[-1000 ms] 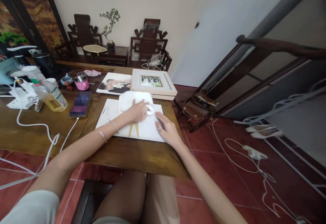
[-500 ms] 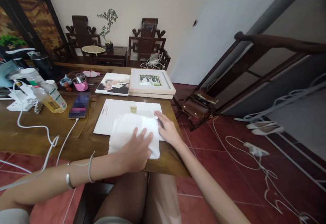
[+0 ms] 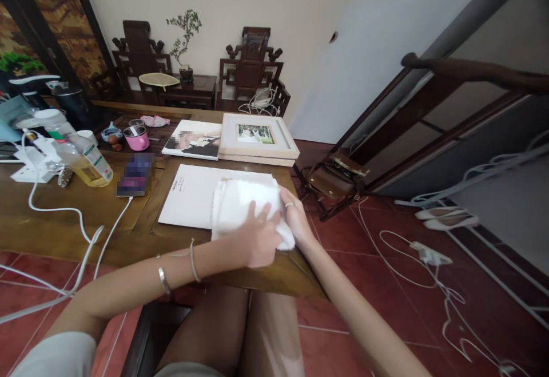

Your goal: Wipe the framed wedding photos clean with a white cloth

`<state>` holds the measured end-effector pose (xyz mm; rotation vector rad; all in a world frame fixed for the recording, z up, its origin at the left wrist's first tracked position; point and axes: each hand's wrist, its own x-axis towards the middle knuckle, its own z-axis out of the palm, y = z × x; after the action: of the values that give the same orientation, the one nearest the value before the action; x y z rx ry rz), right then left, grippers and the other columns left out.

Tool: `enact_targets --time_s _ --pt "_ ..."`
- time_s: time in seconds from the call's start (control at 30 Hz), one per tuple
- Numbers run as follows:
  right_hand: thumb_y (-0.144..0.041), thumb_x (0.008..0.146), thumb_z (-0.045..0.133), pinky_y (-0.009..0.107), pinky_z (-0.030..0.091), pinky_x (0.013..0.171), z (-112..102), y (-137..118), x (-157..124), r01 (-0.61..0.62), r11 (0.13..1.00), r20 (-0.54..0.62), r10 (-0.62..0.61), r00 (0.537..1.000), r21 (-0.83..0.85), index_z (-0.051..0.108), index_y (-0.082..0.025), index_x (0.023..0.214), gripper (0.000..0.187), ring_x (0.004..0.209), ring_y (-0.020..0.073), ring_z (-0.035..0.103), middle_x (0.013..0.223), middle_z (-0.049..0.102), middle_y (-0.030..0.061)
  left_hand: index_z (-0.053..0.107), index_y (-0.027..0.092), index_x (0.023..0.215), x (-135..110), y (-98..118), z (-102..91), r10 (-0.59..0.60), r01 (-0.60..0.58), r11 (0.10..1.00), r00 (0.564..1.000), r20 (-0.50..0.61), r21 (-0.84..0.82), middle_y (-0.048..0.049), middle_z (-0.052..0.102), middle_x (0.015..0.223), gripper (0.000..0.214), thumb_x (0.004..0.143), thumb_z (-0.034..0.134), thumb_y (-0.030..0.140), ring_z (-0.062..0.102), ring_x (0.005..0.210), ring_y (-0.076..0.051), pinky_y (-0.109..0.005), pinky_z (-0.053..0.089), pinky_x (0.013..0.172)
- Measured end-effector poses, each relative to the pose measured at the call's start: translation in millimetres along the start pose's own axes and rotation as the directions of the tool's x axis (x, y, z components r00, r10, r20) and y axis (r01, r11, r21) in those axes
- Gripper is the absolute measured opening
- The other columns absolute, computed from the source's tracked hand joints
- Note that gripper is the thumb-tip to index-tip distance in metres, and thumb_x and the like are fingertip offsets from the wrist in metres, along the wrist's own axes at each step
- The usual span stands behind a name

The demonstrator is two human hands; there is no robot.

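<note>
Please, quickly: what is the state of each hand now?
Left hand: open, laid on the white cloth.
Right hand: at the right edge of the white board; whether it grips cannot be told.

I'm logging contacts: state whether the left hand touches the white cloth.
Touching. The head view shows the left hand lying palm-down on the white cloth, with no gap visible between them.

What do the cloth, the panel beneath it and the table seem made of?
White cloth: matte textile, perhaps cotton or microfibre; soft folds. White panel: smooth, possibly coated board or plastic; crisp, straight edges. Table: wood, apparently varnished; brown with sheen.
</note>
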<state>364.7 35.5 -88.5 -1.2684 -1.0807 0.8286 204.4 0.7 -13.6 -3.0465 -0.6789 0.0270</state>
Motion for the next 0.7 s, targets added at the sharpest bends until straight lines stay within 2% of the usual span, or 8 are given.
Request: enact_targets --time_s 0.13,0.27,0.37,0.5,0.6,0.7 --pt "-0.054 0.088 0.044 0.045 0.039 0.108 -1 -2 -1 0.005 0.994 0.025 -0.002 1.000 -0.112 0.069 -0.018 0.112 0.050 0.121 0.0271 0.057 0.127 0.065 0.0093 0.074 0.018 0.097 -27 27 -5.5 0.086 -0.086 0.996 0.996 0.017 -0.004 -0.0181 0.047 0.141 0.026 0.082 0.055 0.027 0.040 0.131 -0.044 -0.064 0.033 0.101" --pt "-0.047 0.089 0.044 0.046 0.038 0.110 -1 -4 -3 0.160 0.919 0.101 -0.133 0.986 -0.361 0.069 -0.018 0.114 0.046 0.122 0.0262 0.057 0.127 0.065 0.0108 0.073 0.015 0.095 -44 24 -19.5 0.043 -0.040 0.999 0.996 0.077 -0.036 -0.0189 0.055 0.132 0.025 0.082 0.052 0.023 0.049 0.123 -0.040 -0.060 0.039 0.097" --pt "-0.038 0.089 0.044 0.045 0.037 0.112 0 -1 -4 0.283 0.832 0.184 -0.221 0.958 -0.476 0.069 -0.017 0.114 0.041 0.125 0.0254 0.055 0.127 0.065 0.0107 0.071 0.014 0.095 -37 2 -26.6 -0.036 0.041 0.998 0.994 0.103 -0.045 -0.0167 0.062 0.123 0.026 0.082 0.049 0.017 0.055 0.117 -0.033 -0.052 0.043 0.097" --pt "-0.028 0.087 0.046 0.047 0.036 0.112 0 3 -4 0.379 0.761 0.276 -0.269 0.923 -0.527 0.067 -0.016 0.116 0.039 0.128 0.0270 0.052 0.129 0.063 0.0125 0.070 0.010 0.096 -9 -42 -27.0 -0.191 0.191 0.981 0.976 0.104 0.019 -0.0183 0.065 0.117 0.028 0.083 0.045 0.012 0.060 0.109 -0.029 -0.044 0.047 0.092" --pt "-0.024 0.086 0.046 0.048 0.039 0.109 1 1 -5 0.427 0.725 0.320 -0.292 0.901 -0.540 0.065 -0.017 0.118 0.038 0.126 0.0282 0.052 0.129 0.062 0.0124 0.069 0.010 0.097 18 -72 -23.2 -0.172 0.175 0.983 0.983 0.062 -0.048 -0.0150 0.069 0.107 0.029 0.084 0.043 0.011 0.064 0.099 -0.024 -0.036 0.049 0.087" --pt "-0.025 0.088 0.042 0.045 0.046 0.099 1 -4 -6 0.436 0.704 0.331 -0.292 0.897 -0.561 0.065 -0.017 0.112 0.034 0.113 0.0288 0.059 0.118 0.065 0.0148 0.068 0.011 0.095 47 -87 -18.7 -0.104 0.098 0.979 0.994 -0.026 -0.178 -0.0105 0.071 0.101 0.029 0.083 0.041 0.010 0.064 0.093 -0.021 -0.030 0.048 0.083"
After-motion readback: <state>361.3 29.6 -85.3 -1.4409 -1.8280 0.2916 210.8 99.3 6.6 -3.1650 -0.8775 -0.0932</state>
